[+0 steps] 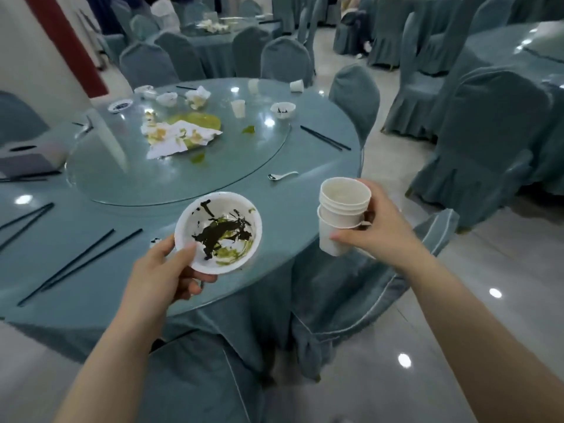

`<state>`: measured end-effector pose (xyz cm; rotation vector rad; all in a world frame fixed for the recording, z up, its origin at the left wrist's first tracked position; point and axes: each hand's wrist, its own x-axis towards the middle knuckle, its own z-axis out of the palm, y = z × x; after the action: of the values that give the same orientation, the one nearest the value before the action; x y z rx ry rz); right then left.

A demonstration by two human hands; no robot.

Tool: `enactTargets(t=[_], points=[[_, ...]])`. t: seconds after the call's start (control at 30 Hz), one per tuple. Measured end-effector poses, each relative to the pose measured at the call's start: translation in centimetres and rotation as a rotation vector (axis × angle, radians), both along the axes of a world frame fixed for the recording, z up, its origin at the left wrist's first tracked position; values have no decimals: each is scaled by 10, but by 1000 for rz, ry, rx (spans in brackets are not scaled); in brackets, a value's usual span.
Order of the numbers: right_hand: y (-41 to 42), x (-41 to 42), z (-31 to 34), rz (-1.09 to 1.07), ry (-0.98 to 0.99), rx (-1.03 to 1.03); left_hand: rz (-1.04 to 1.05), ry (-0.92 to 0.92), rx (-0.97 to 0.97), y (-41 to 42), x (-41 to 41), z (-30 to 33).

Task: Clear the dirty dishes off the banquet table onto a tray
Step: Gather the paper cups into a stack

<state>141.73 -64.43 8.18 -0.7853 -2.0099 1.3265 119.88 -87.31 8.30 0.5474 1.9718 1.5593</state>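
My left hand (166, 271) grips a white bowl (218, 232) smeared with dark and green scraps, thumb on its rim, above the near edge of the round banquet table (91, 288). My right hand (378, 227) holds a stack of white paper cups (340, 215) off the table's right edge. On the glass turntable (238, 172) lie soiled napkins (177, 134), a paper cup (238, 108) and a small dirty bowl (283, 109). A white spoon (282, 176) lies beside the turntable. No tray is in view.
Black chopsticks lie near left (82, 264) and far right (325, 138). A tissue box (29, 155) sits at the left edge. More small bowls (167, 98) and a tipped cup (296, 85) stand far back. Covered chairs (355, 96) ring the table; one (366, 300) is close on my right.
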Motion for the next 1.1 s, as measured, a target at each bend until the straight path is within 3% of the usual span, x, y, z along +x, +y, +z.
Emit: enactTargets(t=[0.23,0.57,0.77,1.1], points=[[91,-16,-7,47,93,-95,52,-51,-45,73,8,-2],[108,-56,10,129,76,-86,-30,-117,-59,130,30,-25],[151,-31,2,168,60,-97,-28,-66,-124,170,38,-38],[331,19,16,208,89,-112,182,-156,38,345,107,-57]])
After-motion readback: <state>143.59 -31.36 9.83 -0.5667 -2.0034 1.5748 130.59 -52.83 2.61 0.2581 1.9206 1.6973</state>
